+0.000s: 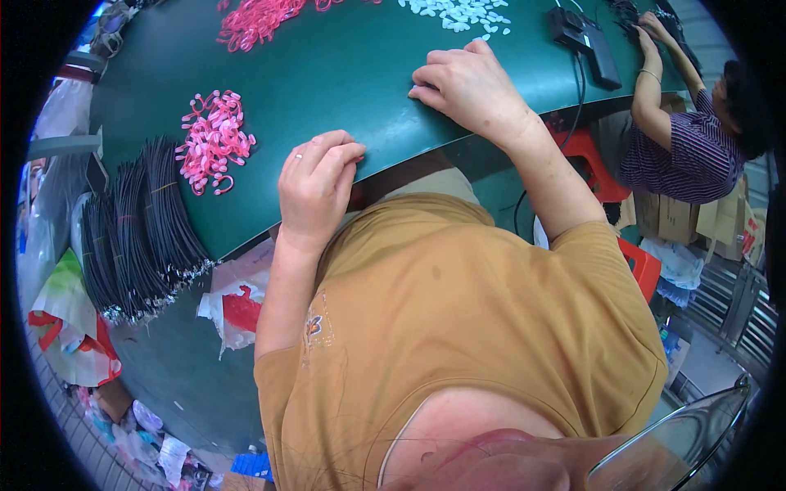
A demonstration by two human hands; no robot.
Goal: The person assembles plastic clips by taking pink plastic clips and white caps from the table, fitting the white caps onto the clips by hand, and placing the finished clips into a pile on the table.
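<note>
My left hand point(318, 186) is over the near edge of the green table point(311, 90), a ring on one finger. Its fingers are bent, with thumb and fingertips drawn together. Farther right, my right hand point(468, 92) rests at the tabletop with curled fingers. Whatever either hand may pinch is too small or hidden to make out. Left of my left hand lies a pile of small pink loops with pale tips point(214, 143). Beyond my right hand are scattered small pale-blue, drop-shaped pieces point(458, 11).
A red-pink pile of loops point(258, 23) lies at the far edge. Bundles of black cords point(135, 233) hang over the left side. A black device point(585, 42) trails a cable at right. Another person point(688, 147) works beyond it, near a red stool point(602, 168).
</note>
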